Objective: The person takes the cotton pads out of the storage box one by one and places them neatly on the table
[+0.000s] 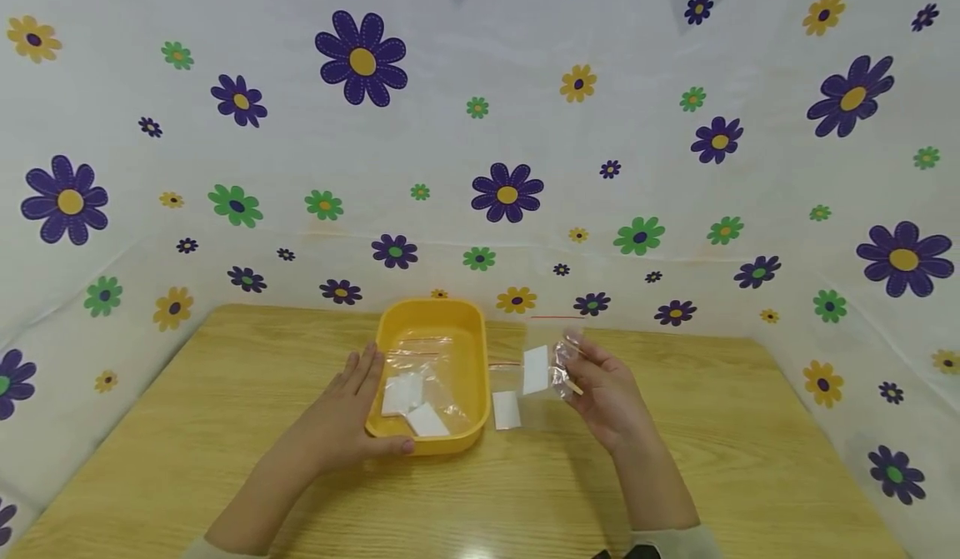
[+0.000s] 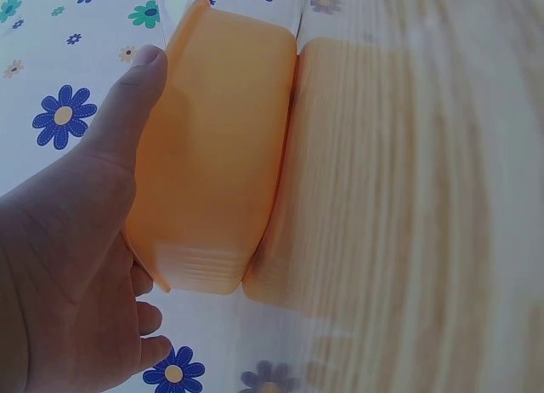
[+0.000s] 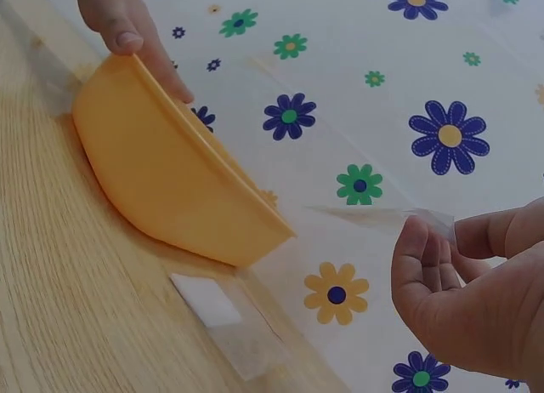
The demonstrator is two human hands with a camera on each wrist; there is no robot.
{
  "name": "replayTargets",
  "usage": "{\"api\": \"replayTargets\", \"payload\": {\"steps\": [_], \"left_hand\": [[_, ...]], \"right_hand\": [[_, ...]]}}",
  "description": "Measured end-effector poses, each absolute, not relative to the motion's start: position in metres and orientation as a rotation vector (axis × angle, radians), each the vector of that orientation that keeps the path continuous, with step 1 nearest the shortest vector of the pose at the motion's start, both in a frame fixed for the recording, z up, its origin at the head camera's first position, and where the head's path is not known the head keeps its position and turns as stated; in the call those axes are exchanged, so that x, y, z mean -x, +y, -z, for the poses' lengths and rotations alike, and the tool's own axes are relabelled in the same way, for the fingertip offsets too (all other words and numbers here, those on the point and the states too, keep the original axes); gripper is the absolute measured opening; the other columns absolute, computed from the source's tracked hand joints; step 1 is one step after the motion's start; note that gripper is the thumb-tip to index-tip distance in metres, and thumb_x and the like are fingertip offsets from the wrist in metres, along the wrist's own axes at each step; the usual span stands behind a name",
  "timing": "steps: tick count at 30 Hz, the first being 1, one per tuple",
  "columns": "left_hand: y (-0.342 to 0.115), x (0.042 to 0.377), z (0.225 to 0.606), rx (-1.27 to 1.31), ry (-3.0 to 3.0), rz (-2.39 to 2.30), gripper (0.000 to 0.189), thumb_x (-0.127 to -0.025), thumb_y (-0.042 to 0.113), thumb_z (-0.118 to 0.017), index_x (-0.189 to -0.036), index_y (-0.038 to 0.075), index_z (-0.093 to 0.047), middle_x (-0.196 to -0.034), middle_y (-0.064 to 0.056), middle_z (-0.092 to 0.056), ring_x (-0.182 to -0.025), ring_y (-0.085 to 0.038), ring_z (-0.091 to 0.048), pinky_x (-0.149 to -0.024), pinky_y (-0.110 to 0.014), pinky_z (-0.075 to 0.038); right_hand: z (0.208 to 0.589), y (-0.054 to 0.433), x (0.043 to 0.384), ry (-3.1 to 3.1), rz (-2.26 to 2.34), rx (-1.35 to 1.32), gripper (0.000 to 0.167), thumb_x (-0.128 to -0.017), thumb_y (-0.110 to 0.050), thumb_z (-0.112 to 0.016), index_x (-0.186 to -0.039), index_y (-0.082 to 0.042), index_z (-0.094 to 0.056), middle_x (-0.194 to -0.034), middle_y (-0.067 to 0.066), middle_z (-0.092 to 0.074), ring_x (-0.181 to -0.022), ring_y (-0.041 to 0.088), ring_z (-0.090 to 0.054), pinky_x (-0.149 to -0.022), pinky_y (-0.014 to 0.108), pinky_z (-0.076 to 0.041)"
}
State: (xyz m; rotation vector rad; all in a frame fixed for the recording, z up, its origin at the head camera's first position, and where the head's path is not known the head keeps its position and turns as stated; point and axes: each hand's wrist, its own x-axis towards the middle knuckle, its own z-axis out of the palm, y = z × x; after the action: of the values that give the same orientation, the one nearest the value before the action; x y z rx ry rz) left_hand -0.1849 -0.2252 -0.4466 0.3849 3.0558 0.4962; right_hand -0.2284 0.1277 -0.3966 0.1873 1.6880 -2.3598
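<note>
A clear zip bag [image 1: 536,370] with a white flat piece in it hangs from my right hand [image 1: 609,396], which pinches it at its side above the table. In the right wrist view this bag [image 3: 374,213] shows almost edge-on between thumb and fingertips. My left hand [image 1: 348,416] rests against the yellow plastic tub [image 1: 483,380], fingers straight along its left rim and thumb at the near rim. Inside the tub lie clear bags with white pieces [image 1: 427,420]. Another zip bag [image 1: 506,410] with a white piece lies flat on the table, right of the tub.
The wood-patterned table [image 1: 247,376] is enclosed at the back and both sides by a white cloth [image 1: 450,142] printed with flowers. The tub stands near the table's back edge. A dark object [image 1: 637,552] shows at the bottom edge by the right sleeve.
</note>
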Motion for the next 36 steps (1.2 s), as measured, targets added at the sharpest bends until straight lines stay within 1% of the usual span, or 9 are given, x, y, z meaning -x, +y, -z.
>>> {"api": "replayTargets", "payload": {"steps": [4, 7, 13, 20, 23, 27, 32, 36], "left_hand": [[-0.226, 0.184, 0.448, -0.391, 3.057, -0.496, 0.137, -0.068, 0.094, -0.051, -0.159, 0.000, -0.009, -0.167, -0.017, 0.000, -0.152, -0.043, -0.005, -0.121, -0.056, -0.017], [-0.227, 0.184, 0.448, -0.393, 3.053, -0.500, 0.136, -0.068, 0.093, -0.051, -0.159, 0.000, -0.009, -0.167, -0.017, 0.001, -0.152, -0.043, -0.005, -0.121, -0.056, -0.017], [-0.227, 0.184, 0.445, -0.382, 3.046, -0.501, 0.136, -0.069, 0.093, -0.052, -0.159, 0.000, -0.008, -0.167, -0.016, 0.001, -0.153, -0.043, -0.006, -0.121, -0.058, -0.017], [-0.226, 0.184, 0.444, -0.391, 3.039, -0.499, 0.136, -0.069, 0.092, -0.052, -0.159, 0.000, -0.008, -0.167, -0.018, 0.000, -0.152, -0.043, -0.006, -0.121, -0.058, -0.017], [-0.225, 0.183, 0.443, -0.392, 3.036, -0.506, 0.135, -0.070, 0.091, -0.052, -0.159, 0.000, -0.008, -0.167, -0.018, 0.000, -0.152, -0.043, -0.005, -0.121, -0.058, -0.016], [-0.225, 0.182, 0.441, -0.400, 3.034, -0.520, 0.135, -0.071, 0.090, -0.053, -0.159, -0.001, -0.008, -0.167, -0.019, 0.000, -0.152, -0.044, -0.006, -0.120, -0.059, -0.017], [-0.225, 0.180, 0.439, -0.408, 3.042, -0.534, 0.134, -0.072, 0.089, -0.054, -0.158, -0.003, -0.009, -0.166, -0.021, -0.002, -0.151, -0.045, -0.007, -0.120, -0.060, -0.017], [-0.225, 0.180, 0.438, -0.410, 3.046, -0.532, 0.134, -0.071, 0.090, -0.053, -0.158, -0.002, -0.008, -0.167, -0.020, -0.001, -0.151, -0.045, -0.007, -0.120, -0.060, -0.018]], "right_hand": [[0.398, 0.132, 0.229, 1.696, 2.365, -0.179, 0.047, -0.100, -0.006, -0.055, -0.146, -0.012, -0.049, -0.116, -0.004, -0.066, -0.101, 0.010, -0.062, -0.083, 0.024, -0.055], [0.400, 0.134, 0.230, 1.705, 2.368, -0.172, 0.048, -0.100, -0.006, -0.056, -0.147, -0.011, -0.048, -0.113, -0.004, -0.067, -0.100, 0.010, -0.062, -0.082, 0.024, -0.055], [0.401, 0.137, 0.231, 1.705, 2.378, -0.221, 0.046, -0.099, -0.006, -0.057, -0.145, -0.012, -0.051, -0.111, -0.004, -0.066, -0.097, 0.010, -0.062, -0.078, 0.023, -0.055], [0.404, 0.144, 0.232, 1.699, 2.371, -0.248, 0.047, -0.099, -0.008, -0.058, -0.145, -0.010, -0.050, -0.110, -0.005, -0.066, -0.099, 0.010, -0.062, -0.082, 0.023, -0.055], [0.405, 0.147, 0.232, 1.690, 2.377, -0.270, 0.046, -0.100, -0.008, -0.058, -0.145, -0.011, -0.050, -0.109, -0.005, -0.066, -0.099, 0.010, -0.061, -0.081, 0.023, -0.055], [0.407, 0.150, 0.233, 1.698, 2.368, -0.278, 0.047, -0.101, -0.009, -0.057, -0.146, -0.011, -0.048, -0.112, -0.005, -0.065, -0.100, 0.010, -0.060, -0.081, 0.022, -0.054], [0.410, 0.153, 0.234, 1.699, 2.357, -0.279, 0.049, -0.100, -0.007, -0.055, -0.148, -0.012, -0.046, -0.120, -0.003, -0.063, -0.104, 0.010, -0.060, -0.084, 0.022, -0.054], [0.413, 0.155, 0.236, 1.706, 2.344, -0.287, 0.049, -0.101, -0.008, -0.054, -0.149, -0.012, -0.045, -0.117, -0.003, -0.064, -0.101, 0.009, -0.060, -0.081, 0.021, -0.054]]}}
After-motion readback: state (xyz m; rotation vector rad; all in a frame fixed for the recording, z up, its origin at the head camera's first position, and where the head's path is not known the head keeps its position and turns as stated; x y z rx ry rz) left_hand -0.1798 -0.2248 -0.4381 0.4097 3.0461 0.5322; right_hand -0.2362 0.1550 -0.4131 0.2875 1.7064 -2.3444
